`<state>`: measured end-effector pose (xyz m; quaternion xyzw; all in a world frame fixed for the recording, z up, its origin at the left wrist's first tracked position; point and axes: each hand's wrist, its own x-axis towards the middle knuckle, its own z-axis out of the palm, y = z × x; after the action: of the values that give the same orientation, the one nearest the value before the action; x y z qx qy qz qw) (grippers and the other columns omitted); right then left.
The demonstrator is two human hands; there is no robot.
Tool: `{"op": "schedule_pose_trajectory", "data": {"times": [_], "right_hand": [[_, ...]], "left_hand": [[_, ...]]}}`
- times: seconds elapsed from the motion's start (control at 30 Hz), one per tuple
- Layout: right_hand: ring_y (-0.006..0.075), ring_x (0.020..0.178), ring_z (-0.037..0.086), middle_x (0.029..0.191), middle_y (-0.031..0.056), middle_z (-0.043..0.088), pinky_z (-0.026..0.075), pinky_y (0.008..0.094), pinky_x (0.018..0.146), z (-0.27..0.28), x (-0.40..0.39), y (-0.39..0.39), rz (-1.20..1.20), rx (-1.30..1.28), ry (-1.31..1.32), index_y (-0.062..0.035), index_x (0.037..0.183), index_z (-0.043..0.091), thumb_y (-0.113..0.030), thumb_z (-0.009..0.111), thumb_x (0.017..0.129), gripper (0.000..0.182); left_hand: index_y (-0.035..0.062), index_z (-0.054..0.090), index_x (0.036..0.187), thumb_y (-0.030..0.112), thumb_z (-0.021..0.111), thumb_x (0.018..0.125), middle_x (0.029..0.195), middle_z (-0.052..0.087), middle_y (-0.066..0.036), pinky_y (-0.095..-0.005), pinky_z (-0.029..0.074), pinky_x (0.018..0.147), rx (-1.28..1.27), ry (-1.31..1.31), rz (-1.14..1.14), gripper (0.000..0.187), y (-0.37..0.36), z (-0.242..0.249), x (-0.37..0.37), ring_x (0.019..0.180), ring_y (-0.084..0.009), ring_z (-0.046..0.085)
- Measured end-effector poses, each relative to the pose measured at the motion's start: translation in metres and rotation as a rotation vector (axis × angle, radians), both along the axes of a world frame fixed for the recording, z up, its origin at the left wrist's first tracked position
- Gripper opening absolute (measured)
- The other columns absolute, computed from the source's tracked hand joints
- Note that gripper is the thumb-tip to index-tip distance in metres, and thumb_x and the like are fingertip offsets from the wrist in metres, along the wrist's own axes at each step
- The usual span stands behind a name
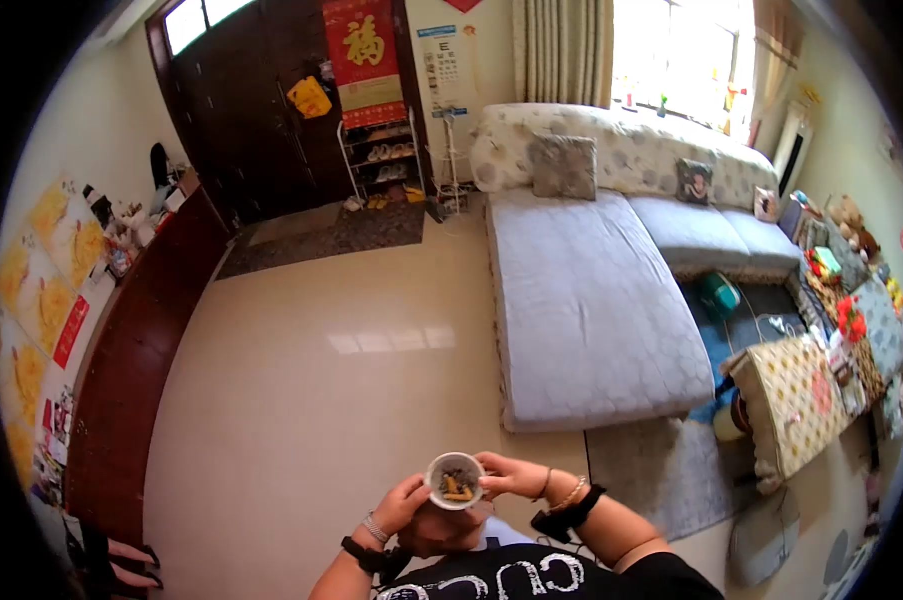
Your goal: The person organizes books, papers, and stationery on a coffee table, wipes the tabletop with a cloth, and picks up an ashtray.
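A small white cup is held between both hands in front of the black shirt at the bottom centre. Inside it lie brown and orange-yellow pieces over darker bits; what they are cannot be told. On the cup's left side, my left hand has its fingers against the wall. My right hand grips the rim from the right. Both wrists carry bracelets and dark bands.
A grey-covered sofa fills the centre right, beside a cloth-covered table. Along the left wall runs a long dark red cabinet. A shoe rack stands by the dark door. Another person's legs show at the lower left.
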<state>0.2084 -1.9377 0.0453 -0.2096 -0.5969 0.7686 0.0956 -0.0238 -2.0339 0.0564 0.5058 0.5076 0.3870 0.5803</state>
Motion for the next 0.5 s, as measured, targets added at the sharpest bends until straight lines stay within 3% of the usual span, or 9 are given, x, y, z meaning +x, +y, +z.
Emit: {"op": "schedule_pose_trajectory", "data": {"times": [0.13, 0.2, 0.27, 0.37, 0.5], "right_hand": [[0.0178, 0.093, 0.052, 0.109, 0.0156, 0.050, 0.046, 0.0300, 0.080, 0.005, -0.085, 0.083, 0.031, -0.270, 0.122, -0.0026, 0.122, 0.032, -0.034, 0.052, 0.085, 0.052], [0.0145, 0.087, 0.054, 0.099, 0.0112, 0.054, 0.047, 0.0277, 0.076, 0.011, -0.120, 0.117, 0.038, -0.320, 0.125, -0.0027, 0.120, 0.035, -0.033, 0.054, 0.084, 0.050], [0.0124, 0.077, 0.055, 0.086, 0.0068, 0.054, 0.047, 0.0257, 0.068, 0.011, -0.167, 0.162, 0.004, -0.259, 0.067, -0.0025, 0.118, 0.039, -0.030, 0.056, 0.083, 0.048], [0.0172, 0.085, 0.059, 0.095, 0.0113, 0.055, 0.049, 0.0261, 0.069, 0.030, -0.225, 0.224, -0.036, -0.377, 0.012, -0.0021, 0.121, 0.034, -0.030, 0.056, 0.083, 0.051], [0.0188, 0.085, 0.060, 0.100, 0.0101, 0.054, 0.048, 0.0267, 0.072, 0.027, -0.277, 0.298, -0.054, -0.391, 0.053, -0.0034, 0.122, 0.032, -0.028, 0.053, 0.085, 0.049]], "left_hand": [[-0.0032, 0.050, 0.107, 0.026, 0.047, 0.088, 0.101, 0.055, -0.008, -0.0243, 0.038, 0.084, -0.108, -0.071, 0.222, 0.036, 0.057, 0.007, -0.069, 0.095, -0.0127, 0.048], [-0.0025, 0.051, 0.106, 0.030, 0.047, 0.088, 0.100, 0.056, -0.007, -0.0246, 0.039, 0.082, -0.009, 0.103, 0.296, 0.038, 0.077, 0.014, -0.093, 0.093, -0.0128, 0.049], [-0.0014, 0.052, 0.105, 0.035, 0.047, 0.087, 0.095, 0.057, -0.006, -0.0254, 0.041, 0.080, 0.051, 0.012, 0.391, 0.040, 0.110, -0.008, -0.132, 0.090, -0.0121, 0.050], [-0.0007, 0.053, 0.100, 0.039, 0.047, 0.086, 0.090, 0.059, -0.006, -0.0245, 0.042, 0.077, 0.092, -0.007, 0.481, 0.043, 0.154, 0.019, -0.179, 0.084, -0.0119, 0.052], [-0.0004, 0.054, 0.093, 0.041, 0.047, 0.085, 0.087, 0.059, -0.006, -0.0245, 0.041, 0.076, 0.118, -0.019, 0.547, 0.043, 0.195, 0.002, -0.247, 0.082, -0.0126, 0.053]]}}
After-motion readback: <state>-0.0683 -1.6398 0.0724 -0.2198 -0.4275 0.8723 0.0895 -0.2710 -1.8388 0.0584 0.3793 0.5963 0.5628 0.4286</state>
